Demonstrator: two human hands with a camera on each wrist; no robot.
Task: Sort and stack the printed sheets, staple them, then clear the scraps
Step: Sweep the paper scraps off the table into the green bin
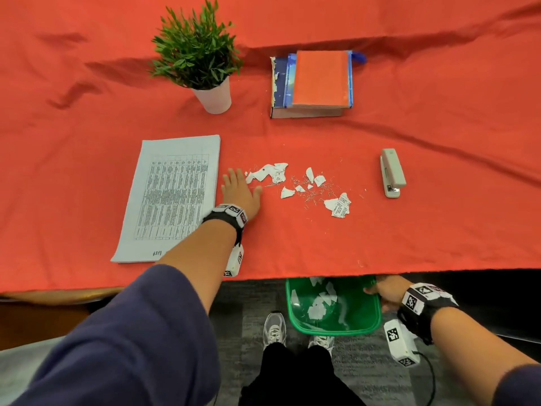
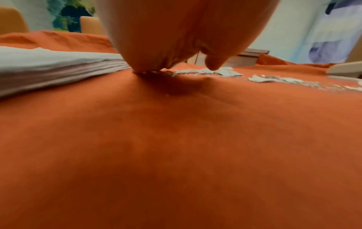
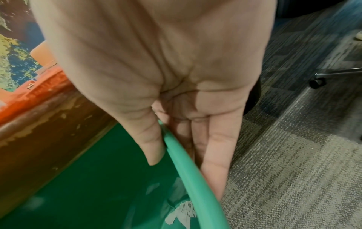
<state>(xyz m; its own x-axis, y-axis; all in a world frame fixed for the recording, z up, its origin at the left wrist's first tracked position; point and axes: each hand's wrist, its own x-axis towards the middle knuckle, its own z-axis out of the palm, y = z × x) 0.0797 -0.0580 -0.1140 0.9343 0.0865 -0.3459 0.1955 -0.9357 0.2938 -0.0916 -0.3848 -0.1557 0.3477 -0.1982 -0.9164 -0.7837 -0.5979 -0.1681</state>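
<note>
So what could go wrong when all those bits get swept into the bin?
1. The green bin sits only partly under the table edge, so scraps pushed off elsewhere may land on the carpet.
2. Loose staples lie among the paper bits; the flat left hand sweeping them could get pricked.
3. The right hand pinches just the rim, a thin grip, so the bin might tip.

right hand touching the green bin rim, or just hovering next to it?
Touching. The right wrist view shows the right hand pinching the green bin rim, thumb inside, fingers outside against the wall.
</note>
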